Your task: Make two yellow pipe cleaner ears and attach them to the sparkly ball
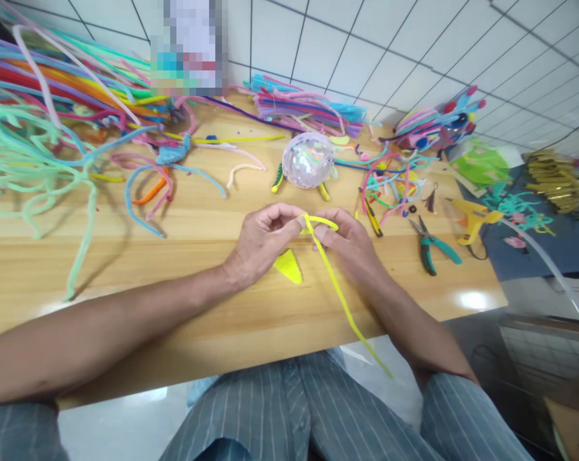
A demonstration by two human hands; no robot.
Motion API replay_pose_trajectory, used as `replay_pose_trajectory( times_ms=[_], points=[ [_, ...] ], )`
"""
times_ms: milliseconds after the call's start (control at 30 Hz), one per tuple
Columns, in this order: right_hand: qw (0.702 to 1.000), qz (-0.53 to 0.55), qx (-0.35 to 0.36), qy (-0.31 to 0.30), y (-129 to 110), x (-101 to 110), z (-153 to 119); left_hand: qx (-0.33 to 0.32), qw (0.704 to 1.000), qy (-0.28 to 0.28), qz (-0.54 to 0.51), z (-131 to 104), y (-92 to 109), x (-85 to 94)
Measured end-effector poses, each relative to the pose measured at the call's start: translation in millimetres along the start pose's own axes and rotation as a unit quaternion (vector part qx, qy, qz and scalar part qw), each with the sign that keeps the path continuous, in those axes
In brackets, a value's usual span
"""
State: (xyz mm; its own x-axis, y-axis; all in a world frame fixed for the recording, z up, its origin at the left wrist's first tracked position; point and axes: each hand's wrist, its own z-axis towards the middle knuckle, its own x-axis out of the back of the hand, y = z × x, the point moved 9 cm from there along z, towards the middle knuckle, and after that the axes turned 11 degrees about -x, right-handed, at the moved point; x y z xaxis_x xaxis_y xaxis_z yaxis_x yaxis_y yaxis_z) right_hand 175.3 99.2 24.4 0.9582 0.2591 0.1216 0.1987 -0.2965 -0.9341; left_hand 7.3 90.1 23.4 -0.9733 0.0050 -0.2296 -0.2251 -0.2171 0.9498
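A yellow pipe cleaner (337,288) is bent into a loop at its upper end, and its long tail hangs down past the table's front edge. My left hand (267,240) pinches it where the loop crosses the tail. At the loop's right side, my right hand (344,237) has its thumb and fingers closed on the same pipe cleaner. Below my left hand a flat, pointed yellow piece (289,267) lies on the wooden table (174,269); its upper end is partly hidden by the hand.
Beyond my hands sits a clear, shiny dome (309,160). Pliers (430,246) and a yellow glue gun (474,221) lie to the right, near a yellow cutter (373,218). Pale green pipe cleaners (30,160) sprawl at left; a bundle (308,109) lies by the tiled wall.
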Motion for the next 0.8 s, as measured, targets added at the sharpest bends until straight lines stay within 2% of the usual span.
replay_pose_trajectory(
  times_ms=[100,300,467,800],
  points=[
    [1.0,-0.003,0.01,0.008,-2,1,0,-0.005,1.0,-0.003,-0.003,0,1,-0.8],
    [0.996,-0.037,0.074,0.035,-12,7,-4,-0.006,1.0,0.001,0.003,-1,-4,0.4],
    [0.996,-0.047,0.069,0.016,-14,0,-4,0.011,1.0,-0.017,-0.02,-3,-6,-3.9],
    [0.995,-0.071,0.068,0.033,-18,-1,-4,0.04,0.997,-0.045,-0.045,-6,-12,-10.6]
  ],
)
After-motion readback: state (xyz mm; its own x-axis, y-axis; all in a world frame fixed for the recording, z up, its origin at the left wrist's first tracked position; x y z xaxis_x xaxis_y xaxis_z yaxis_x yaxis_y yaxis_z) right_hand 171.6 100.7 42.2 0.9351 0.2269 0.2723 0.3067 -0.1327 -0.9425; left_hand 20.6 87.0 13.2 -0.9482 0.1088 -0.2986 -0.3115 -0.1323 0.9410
